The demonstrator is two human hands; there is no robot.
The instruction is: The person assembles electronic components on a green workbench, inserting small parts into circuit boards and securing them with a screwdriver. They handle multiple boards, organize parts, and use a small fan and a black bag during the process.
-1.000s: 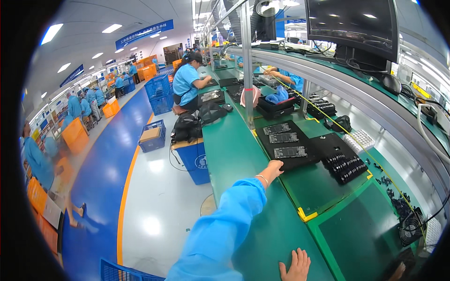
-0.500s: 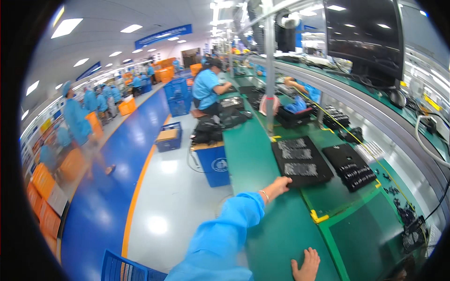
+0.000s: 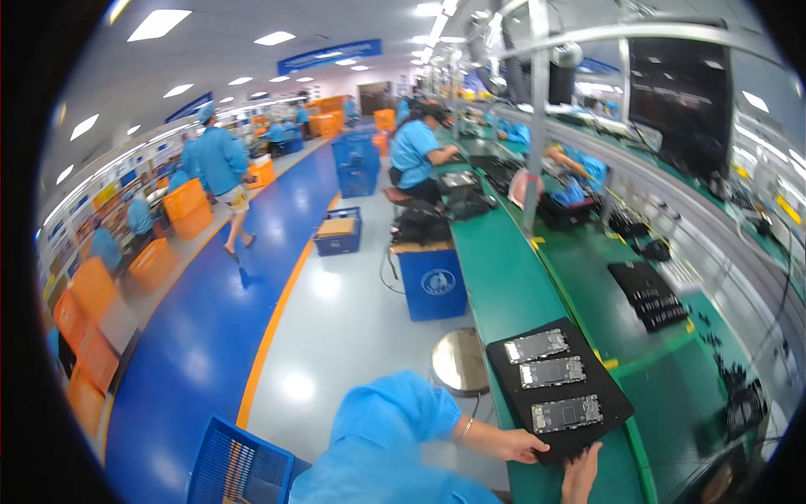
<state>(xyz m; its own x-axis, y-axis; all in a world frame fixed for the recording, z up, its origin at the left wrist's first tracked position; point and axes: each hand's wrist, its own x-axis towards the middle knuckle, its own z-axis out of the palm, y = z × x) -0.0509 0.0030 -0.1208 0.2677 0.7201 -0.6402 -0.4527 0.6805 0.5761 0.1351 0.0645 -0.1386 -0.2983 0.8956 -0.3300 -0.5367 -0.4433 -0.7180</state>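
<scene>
One hand (image 3: 581, 475), the right, is touching the near edge of the tray (image 3: 598, 385) (whether it is gripping, I cannot tell); just left of it, the left hand (image 3: 515, 444) is pinching the corner. Beyond both, three boards (image 3: 567, 414) are lying seemingly loose, so keeping the tray level is probably mattering most.

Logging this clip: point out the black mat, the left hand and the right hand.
Black mat (image 3: 599, 380), head view: bare surface near its right edge.
Left hand (image 3: 514, 443), head view: middle of the hand.
Right hand (image 3: 579, 476), head view: middle of the hand.
</scene>
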